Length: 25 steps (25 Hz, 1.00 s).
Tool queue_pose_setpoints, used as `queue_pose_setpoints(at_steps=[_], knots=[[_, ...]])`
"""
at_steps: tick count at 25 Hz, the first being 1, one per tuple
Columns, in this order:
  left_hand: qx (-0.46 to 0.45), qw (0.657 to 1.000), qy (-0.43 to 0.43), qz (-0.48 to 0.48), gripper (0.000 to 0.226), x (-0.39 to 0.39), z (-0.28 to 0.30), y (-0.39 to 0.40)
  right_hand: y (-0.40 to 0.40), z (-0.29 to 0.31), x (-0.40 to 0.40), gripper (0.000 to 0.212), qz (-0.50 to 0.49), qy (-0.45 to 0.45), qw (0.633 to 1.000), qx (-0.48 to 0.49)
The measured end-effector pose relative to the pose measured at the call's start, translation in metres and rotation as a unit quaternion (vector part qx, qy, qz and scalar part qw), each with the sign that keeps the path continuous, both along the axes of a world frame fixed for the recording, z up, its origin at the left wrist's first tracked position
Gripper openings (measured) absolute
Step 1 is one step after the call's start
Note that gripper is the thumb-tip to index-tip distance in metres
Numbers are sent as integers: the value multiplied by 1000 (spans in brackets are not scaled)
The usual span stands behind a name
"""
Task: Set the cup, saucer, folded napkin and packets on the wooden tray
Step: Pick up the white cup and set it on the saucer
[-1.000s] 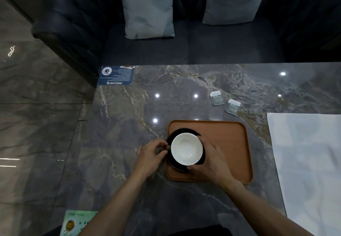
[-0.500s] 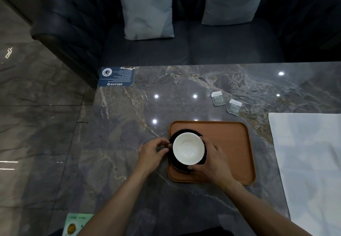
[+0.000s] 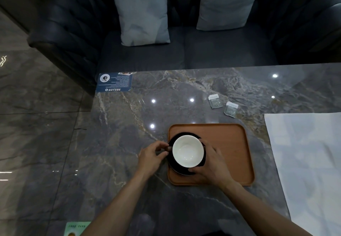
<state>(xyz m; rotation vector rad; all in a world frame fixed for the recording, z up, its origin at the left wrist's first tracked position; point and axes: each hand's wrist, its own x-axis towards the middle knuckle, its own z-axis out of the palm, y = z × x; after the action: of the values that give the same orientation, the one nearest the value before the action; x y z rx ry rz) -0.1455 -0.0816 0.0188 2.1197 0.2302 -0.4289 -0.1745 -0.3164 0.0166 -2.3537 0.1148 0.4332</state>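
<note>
Far left of both hands, a blue printed card [image 3: 114, 82] lies at the worktop's [image 3: 120, 143] far corner. The left hand [image 3: 152, 157] sits at the left edge of the wooden tray [image 3: 227, 143], thumb and fingers pinched together on what looks like the cup's handle, though the handle itself is mostly hidden. Just right of it the white cup [image 3: 188, 151] stands upright on the dark saucer [image 3: 174, 167], in the tray's left half. The right hand [image 3: 212, 165] curls around the cup's right side and the saucer's near rim, steadying them.

Against the earlier views, cup, saucer and both hands keep the same places on the tray; only the camera has shifted a little. That suggests the pair is now seated and the hands are close to letting go.

Beyond the right hand, well apart from it, two packets [image 3: 215, 101] lie on the worktop past the tray's far edge. Further right the white napkin [image 3: 304, 152] lies spread flat, not yet folded. Napkin and packets remain to be done.
</note>
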Motion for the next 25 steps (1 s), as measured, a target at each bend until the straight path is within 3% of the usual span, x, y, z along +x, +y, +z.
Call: queue_pose_setpoints(at_steps=[8,12,16,22,25], knots=[[-51,998,33,28,41,-16,-11,5,-6,2,-6,105,-7,-10,1000,-8],[-13,999,47,13,27,-40,-15,5,-22,5,-23,76,20,11,992,-124],[81,990,55,-103,16,-63,-12,2,-42,14,-52,48,78,21,971,-224],[205,936,3,-286,33,-83,9,-23,-75,31,-79,42,189,49,943,-269],[218,912,-11,-347,36,-90,12,-48,-100,34,-88,40,206,47,941,-266]])
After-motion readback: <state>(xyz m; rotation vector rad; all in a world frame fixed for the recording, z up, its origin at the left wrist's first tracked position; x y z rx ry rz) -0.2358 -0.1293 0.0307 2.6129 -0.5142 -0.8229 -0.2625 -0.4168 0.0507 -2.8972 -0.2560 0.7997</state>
